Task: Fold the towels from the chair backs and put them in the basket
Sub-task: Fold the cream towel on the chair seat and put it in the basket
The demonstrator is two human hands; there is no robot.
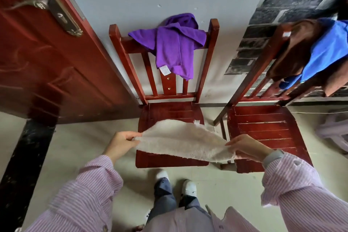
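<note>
I hold a cream fluffy towel stretched flat over the seat of the middle red wooden chair. My left hand pinches its left edge and my right hand pinches its right edge. A purple towel hangs crumpled over that chair's back. On the back of the right chair lie a blue towel and a brown towel, overlapping. No basket can be seen clearly.
A dark red door stands open at the left, close to the middle chair. A pale lilac object sits blurred at the far right edge. My feet stand on pale floor before the chairs.
</note>
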